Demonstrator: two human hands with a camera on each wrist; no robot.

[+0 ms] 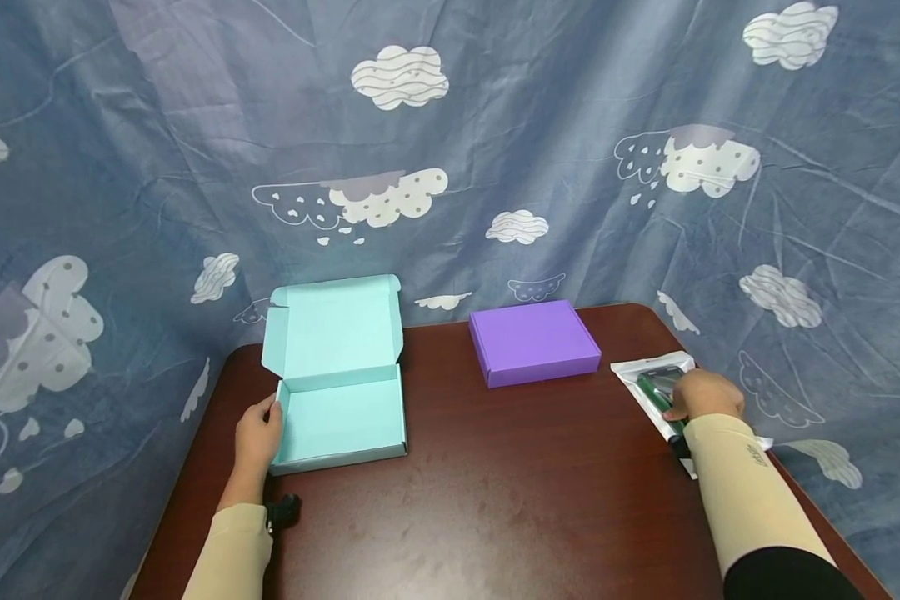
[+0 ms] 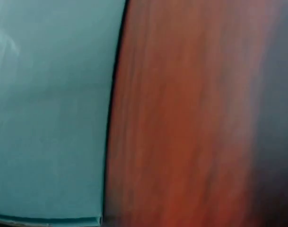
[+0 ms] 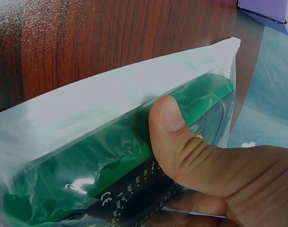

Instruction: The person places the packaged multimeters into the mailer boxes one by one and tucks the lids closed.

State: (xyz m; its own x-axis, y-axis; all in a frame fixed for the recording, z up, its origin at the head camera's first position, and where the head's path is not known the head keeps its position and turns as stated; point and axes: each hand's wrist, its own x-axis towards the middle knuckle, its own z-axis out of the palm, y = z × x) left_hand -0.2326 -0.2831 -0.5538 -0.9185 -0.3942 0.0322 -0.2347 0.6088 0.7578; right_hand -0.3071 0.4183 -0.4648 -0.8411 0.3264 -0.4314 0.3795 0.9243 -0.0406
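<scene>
A teal cardboard box [image 1: 342, 418] stands on the table with its lid [image 1: 339, 321] raised at the back. At its left wall, my left hand [image 1: 257, 437] grips the side. That hand is out of sight in the left wrist view, where the box's teal side [image 2: 49, 118] shows. Far to the right, my right hand [image 1: 707, 395] holds a green-and-black multimeter [image 3: 113, 163] in a clear and white plastic bag [image 3: 101, 101]. The right thumb [image 3: 170, 123] presses on the bag's front over the green edge; the fingers are partly hidden behind it.
A closed purple box [image 1: 534, 343] lies at the back of the dark red-brown table [image 1: 495, 475], between the teal box and the bag. Blue cloth [image 1: 480, 125] with white cloud prints hangs around the table's back and sides.
</scene>
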